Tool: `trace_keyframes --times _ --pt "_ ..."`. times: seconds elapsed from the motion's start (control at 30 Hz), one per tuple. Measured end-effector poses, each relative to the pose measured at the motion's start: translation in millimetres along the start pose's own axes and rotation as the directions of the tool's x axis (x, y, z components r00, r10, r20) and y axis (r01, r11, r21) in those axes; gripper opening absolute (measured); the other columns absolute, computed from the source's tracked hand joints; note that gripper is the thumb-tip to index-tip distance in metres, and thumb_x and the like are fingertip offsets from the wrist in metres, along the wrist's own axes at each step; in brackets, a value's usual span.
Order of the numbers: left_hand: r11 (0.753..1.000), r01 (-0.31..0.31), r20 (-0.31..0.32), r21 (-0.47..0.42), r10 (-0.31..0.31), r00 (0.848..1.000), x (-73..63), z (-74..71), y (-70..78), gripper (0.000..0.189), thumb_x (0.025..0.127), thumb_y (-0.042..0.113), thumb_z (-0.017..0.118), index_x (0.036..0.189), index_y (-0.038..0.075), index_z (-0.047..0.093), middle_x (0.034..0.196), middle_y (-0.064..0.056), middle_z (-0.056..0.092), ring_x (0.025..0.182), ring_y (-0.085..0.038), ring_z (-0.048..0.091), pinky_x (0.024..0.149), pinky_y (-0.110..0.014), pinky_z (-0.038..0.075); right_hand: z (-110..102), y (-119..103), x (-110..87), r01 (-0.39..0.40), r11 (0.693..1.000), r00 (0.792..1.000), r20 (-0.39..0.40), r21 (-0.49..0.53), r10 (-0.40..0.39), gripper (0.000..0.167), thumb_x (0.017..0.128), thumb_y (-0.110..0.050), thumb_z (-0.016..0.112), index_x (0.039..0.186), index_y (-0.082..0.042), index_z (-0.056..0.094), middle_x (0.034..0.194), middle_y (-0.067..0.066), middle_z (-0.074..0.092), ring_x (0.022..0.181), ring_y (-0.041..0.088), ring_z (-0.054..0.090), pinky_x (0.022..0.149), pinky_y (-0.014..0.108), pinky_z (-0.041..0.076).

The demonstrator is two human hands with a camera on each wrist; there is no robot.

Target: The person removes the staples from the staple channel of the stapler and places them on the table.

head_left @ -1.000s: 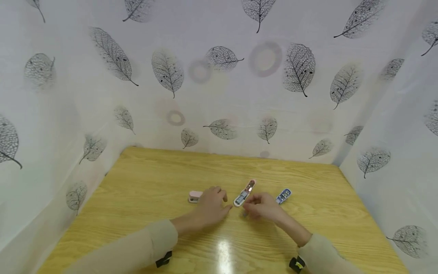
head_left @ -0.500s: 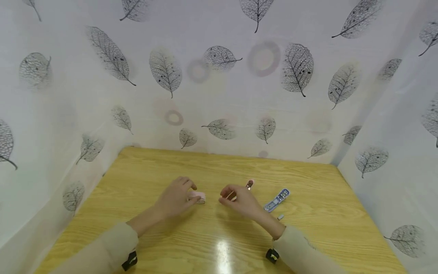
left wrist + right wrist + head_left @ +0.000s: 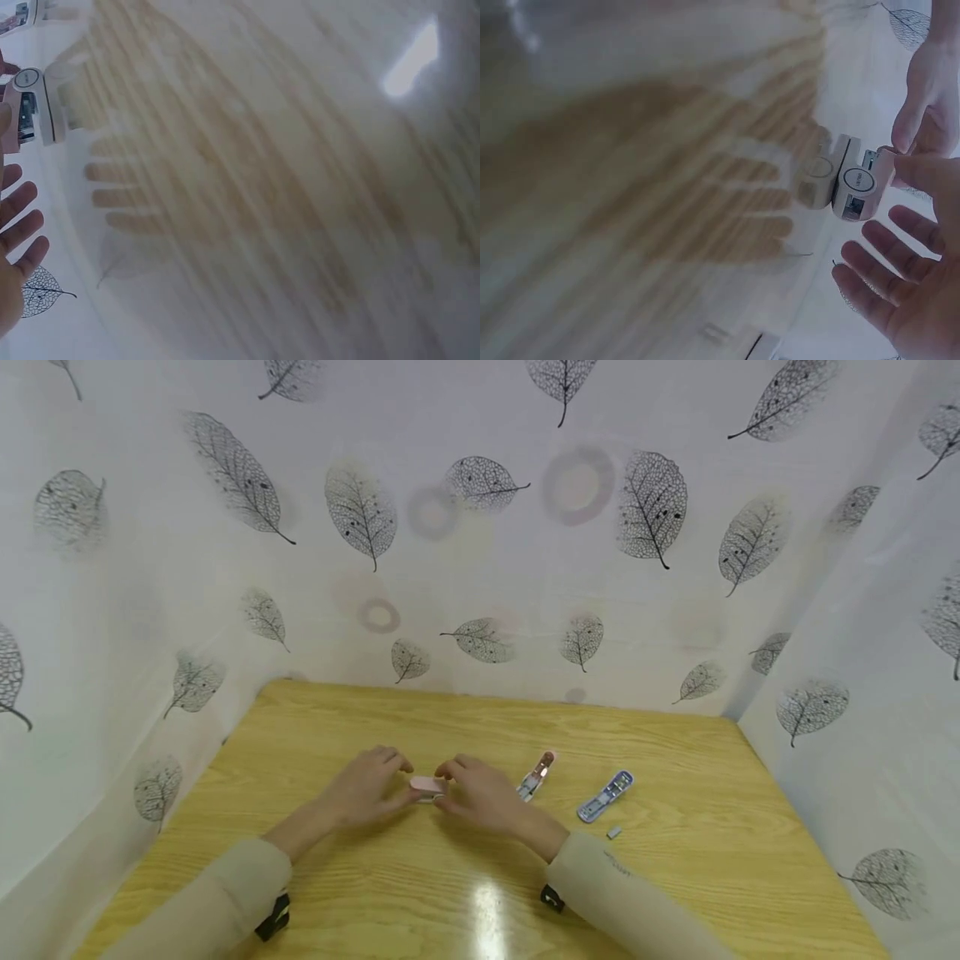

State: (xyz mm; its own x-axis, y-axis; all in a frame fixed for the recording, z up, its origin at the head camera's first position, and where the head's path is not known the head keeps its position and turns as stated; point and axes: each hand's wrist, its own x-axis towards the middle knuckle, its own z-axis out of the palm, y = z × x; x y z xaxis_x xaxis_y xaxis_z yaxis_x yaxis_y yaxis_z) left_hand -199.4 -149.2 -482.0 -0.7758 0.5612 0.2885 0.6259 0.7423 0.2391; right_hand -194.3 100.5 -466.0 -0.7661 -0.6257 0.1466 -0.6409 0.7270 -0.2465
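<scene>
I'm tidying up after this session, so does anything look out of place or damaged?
Yes: a small grey oblong piece lies loose on the yellow wood-grain table beside the long, opened blue stapler. It looks stray, lying outside any stapler. The compact pale pink plastic stapler shows no obvious damage.

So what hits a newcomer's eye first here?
Probably the small pink stapler near the middle of the wooden table, between the person's left hand and right hand. Then, farther right, two staplers lying open: a pinkish one and a blue one. Behind everything, the pale backdrop with its big dark skeleton leaves.
</scene>
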Motion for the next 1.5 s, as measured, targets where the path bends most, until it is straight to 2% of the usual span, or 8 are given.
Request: trace_keyframes --times 0.23,0.5,0.73,1.03,1.17,1.27,1.4,1.5 --pt "0.996 -0.075 -0.029 0.052 0.077 0.997 0.9 10.5 -5.3 0.028 0.095 0.040 0.078 0.107 0.015 0.071 0.107 0.001 0.070 0.099 -0.016 0.063 0.087 -0.037 0.056 4.3 -4.7 13.1 0.022 0.985 0.999 0.042 -0.173 -0.015 0.029 0.103 -0.042 0.068 0.121 -0.020 0.071 0.112 -0.004 0.072 0.094 0.011 0.066 0.071 0.019 0.054" --pt "0.990 -0.120 -0.064 0.068 0.124 0.990 -0.3 9.3 -0.4 0.020 0.093 0.034 0.081 0.098 0.017 0.071 0.099 0.003 0.069 0.091 -0.014 0.061 0.079 -0.031 0.053 1.1 -3.4 13.3 0.035 0.986 0.998 0.062 -0.164 -0.025 0.023 0.102 -0.034 0.071 0.121 -0.021 0.071 0.113 -0.003 0.072 0.096 0.012 0.066 0.071 0.019 0.053" --pt "0.993 -0.097 -0.076 0.068 0.102 0.992 -3.8 13.0 12.8 0.021 0.093 0.035 0.080 0.091 0.018 0.067 0.095 0.003 0.070 0.090 -0.015 0.063 0.079 -0.035 0.055 0.6 5.3 9.7 0.059 0.985 0.996 0.073 -0.160 -0.048 0.021 0.102 -0.032 0.071 0.119 -0.021 0.073 0.113 -0.004 0.071 0.100 0.014 0.067 0.073 0.020 0.055" --pt "0.994 -0.066 -0.106 0.091 0.075 0.991 -7.0 14.9 26.0 0.023 0.093 0.036 0.081 0.088 0.018 0.066 0.092 0.003 0.069 0.088 -0.014 0.062 0.078 -0.033 0.055 -3.8 9.5 6.1 0.126 0.981 0.991 0.054 -0.147 -0.119 0.022 0.101 -0.029 0.072 0.121 -0.020 0.072 0.108 -0.004 0.071 0.092 0.012 0.063 0.067 0.016 0.047" --pt "0.997 -0.019 -0.115 0.068 0.027 0.993 -10.0 14.3 30.8 0.022 0.093 0.035 0.081 0.091 0.016 0.069 0.093 0.002 0.070 0.089 -0.015 0.064 0.080 -0.035 0.056 -2.7 10.5 6.0 0.168 0.966 0.986 0.049 -0.198 -0.161 0.023 0.101 -0.031 0.072 0.122 -0.019 0.071 0.110 -0.003 0.071 0.093 0.012 0.065 0.071 0.017 0.051" --pt "0.998 0.054 -0.112 0.031 -0.050 0.992 -13.1 14.9 34.2 0.026 0.091 0.036 0.082 0.096 0.013 0.071 0.096 -0.001 0.071 0.092 -0.018 0.065 0.085 -0.039 0.058 -1.2 11.1 7.1 0.196 0.954 0.981 0.053 -0.228 -0.189 0.027 0.101 -0.032 0.072 0.124 -0.018 0.070 0.114 -0.003 0.072 0.097 0.013 0.066 0.076 0.019 0.056" --pt "0.988 0.152 -0.096 -0.011 -0.153 0.984 -17.1 18.5 38.4 0.030 0.090 0.037 0.083 0.100 0.011 0.071 0.099 -0.003 0.069 0.096 -0.020 0.064 0.087 -0.040 0.057 -0.1 10.5 9.7 0.234 0.932 0.972 0.075 -0.276 -0.222 0.030 0.100 -0.034 0.072 0.126 -0.020 0.069 0.117 -0.004 0.071 0.103 0.012 0.068 0.083 0.021 0.058" --pt "0.982 0.188 -0.107 -0.037 -0.190 0.976 -18.6 22.3 40.8 0.029 0.089 0.034 0.084 0.099 0.010 0.071 0.098 -0.003 0.067 0.093 -0.019 0.061 0.082 -0.037 0.055 -1.1 7.5 12.1 0.251 0.917 0.967 0.110 -0.309 -0.228 0.030 0.101 -0.037 0.071 0.127 -0.021 0.069 0.117 -0.005 0.071 0.105 0.012 0.068 0.086 0.022 0.058"
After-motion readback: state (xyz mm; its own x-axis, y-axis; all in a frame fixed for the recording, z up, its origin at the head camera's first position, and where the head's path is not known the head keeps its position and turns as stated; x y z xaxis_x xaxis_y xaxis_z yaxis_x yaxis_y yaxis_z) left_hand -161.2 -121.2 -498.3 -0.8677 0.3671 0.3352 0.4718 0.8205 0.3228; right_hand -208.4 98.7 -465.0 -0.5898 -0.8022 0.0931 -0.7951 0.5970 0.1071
